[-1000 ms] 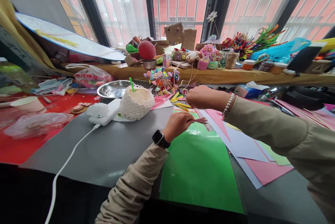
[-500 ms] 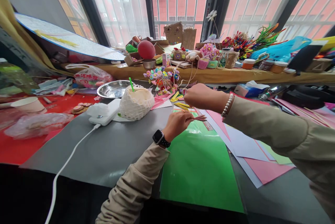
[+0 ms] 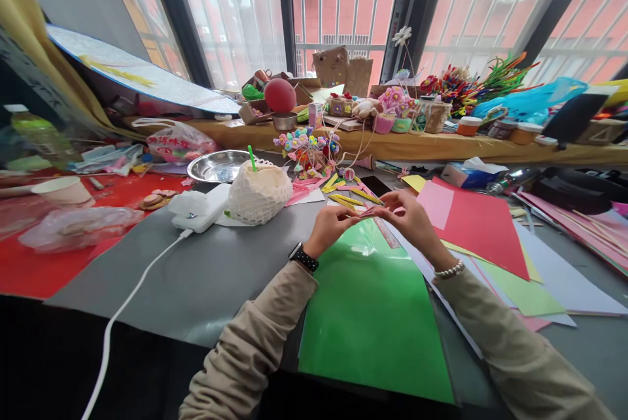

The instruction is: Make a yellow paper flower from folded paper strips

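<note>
My left hand (image 3: 330,229), with a watch on its wrist, pinches one end of a small stack of thin pink paper strips (image 3: 369,211). At the stack's other end are the fingers of my right hand (image 3: 412,218), thumb and fingertips closed on it; a beaded bracelet circles that wrist. Both hands hover over the far end of a green sheet (image 3: 373,315). Just beyond them lie yellow paper strips (image 3: 345,199) and pink ones. A patterned ruler-like strip (image 3: 387,234) shows partly below my right hand.
Colored sheets, among them a red sheet (image 3: 483,230), overlap on the right. To the left stand a net-wrapped coconut (image 3: 260,194) with a green straw, a white power strip (image 3: 201,209) and a metal plate (image 3: 210,176). Craft flowers (image 3: 308,145) are behind.
My right hand has lowered and turned from above the strips to their right end. The red and yellow sheets beneath that arm now show. My left hand still holds the strips.
</note>
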Motion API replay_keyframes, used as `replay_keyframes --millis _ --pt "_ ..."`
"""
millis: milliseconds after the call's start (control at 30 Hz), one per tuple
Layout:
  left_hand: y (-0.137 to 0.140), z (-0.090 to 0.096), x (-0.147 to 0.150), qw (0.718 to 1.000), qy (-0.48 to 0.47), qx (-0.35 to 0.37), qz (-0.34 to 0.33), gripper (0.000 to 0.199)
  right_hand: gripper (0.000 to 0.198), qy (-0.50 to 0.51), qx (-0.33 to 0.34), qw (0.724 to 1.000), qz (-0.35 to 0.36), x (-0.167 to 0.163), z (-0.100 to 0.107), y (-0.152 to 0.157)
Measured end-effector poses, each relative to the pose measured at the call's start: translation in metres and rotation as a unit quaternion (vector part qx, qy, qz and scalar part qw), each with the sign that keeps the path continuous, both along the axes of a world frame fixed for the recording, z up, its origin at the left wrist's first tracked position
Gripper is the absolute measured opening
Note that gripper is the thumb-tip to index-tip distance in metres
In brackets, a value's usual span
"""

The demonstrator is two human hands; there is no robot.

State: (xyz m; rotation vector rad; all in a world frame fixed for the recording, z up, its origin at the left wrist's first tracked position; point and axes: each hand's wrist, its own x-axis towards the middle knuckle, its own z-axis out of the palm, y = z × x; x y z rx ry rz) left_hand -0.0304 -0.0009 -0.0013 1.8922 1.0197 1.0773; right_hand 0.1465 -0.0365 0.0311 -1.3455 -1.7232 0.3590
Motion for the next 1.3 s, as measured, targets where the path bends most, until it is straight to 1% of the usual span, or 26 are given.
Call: replay_keyframes --millis 33,67,100,167,200,300,367,500,633,967,1067,1100,1167,1233,1300 --pt "0.0 0.0 0.001 1.0 0.001 -0.005 -0.004 0.019 0.047 0.034 -0.026 0.999 0.008 0.0 -0.009 0.001" --pt "0.0 -0.001 0.001 1.0 0.001 -0.01 -0.007 0.019 0.049 0.066 -0.037 0.997 0.007 -0.002 -0.015 0.002" --pt "-0.001 -0.001 0.002 1.0 -0.002 -0.016 -0.011 0.02 0.055 0.099 -0.042 0.994 0.002 -0.004 -0.02 0.002" --pt "-0.001 -0.001 0.003 0.999 -0.013 -0.033 -0.019 0.023 0.064 0.148 -0.05 0.988 0.001 -0.008 -0.024 0.003" --pt "-0.002 -0.001 0.003 0.999 -0.018 -0.042 -0.024 0.025 0.064 0.164 -0.06 0.985 0.011 -0.009 -0.025 0.003" --pt "-0.003 0.0 0.004 0.997 -0.018 -0.058 -0.041 0.028 0.048 0.188 -0.11 0.974 0.06 -0.009 -0.026 0.003" --pt "-0.004 0.0 0.004 0.997 -0.009 -0.058 -0.049 0.028 0.042 0.2 -0.128 0.969 0.069 -0.008 -0.027 0.002" --pt "-0.004 0.0 0.004 0.997 -0.002 -0.058 -0.057 0.028 0.038 0.223 -0.123 0.966 0.047 -0.007 -0.031 0.002" --pt "-0.005 -0.001 0.005 0.996 -0.015 -0.061 -0.065 0.029 0.035 0.221 -0.121 0.967 0.039 -0.007 -0.033 0.003" --pt "-0.004 -0.004 0.006 0.996 -0.038 -0.042 -0.069 0.024 0.035 0.231 -0.114 0.965 0.055 -0.005 -0.035 0.004" --pt "-0.005 -0.004 0.006 0.994 -0.056 -0.05 -0.078 0.024 0.035 0.239 -0.112 0.962 0.063 -0.005 -0.034 0.004" --pt "-0.005 -0.003 0.006 0.993 -0.062 -0.054 -0.082 0.027 0.035 0.242 -0.113 0.962 0.065 -0.005 -0.034 0.004" --pt "-0.007 -0.003 0.006 0.992 -0.074 -0.056 -0.083 0.038 0.035 0.245 -0.114 0.961 0.064 -0.005 -0.034 0.004" --pt "-0.008 -0.002 0.006 0.993 -0.082 -0.045 -0.07 0.053 0.035 0.242 -0.113 0.962 0.059 -0.005 -0.034 0.004" --pt "-0.009 -0.002 0.007 0.995 -0.085 -0.026 -0.054 0.063 0.035 0.241 -0.112 0.962 0.057 -0.005 -0.034 0.004"
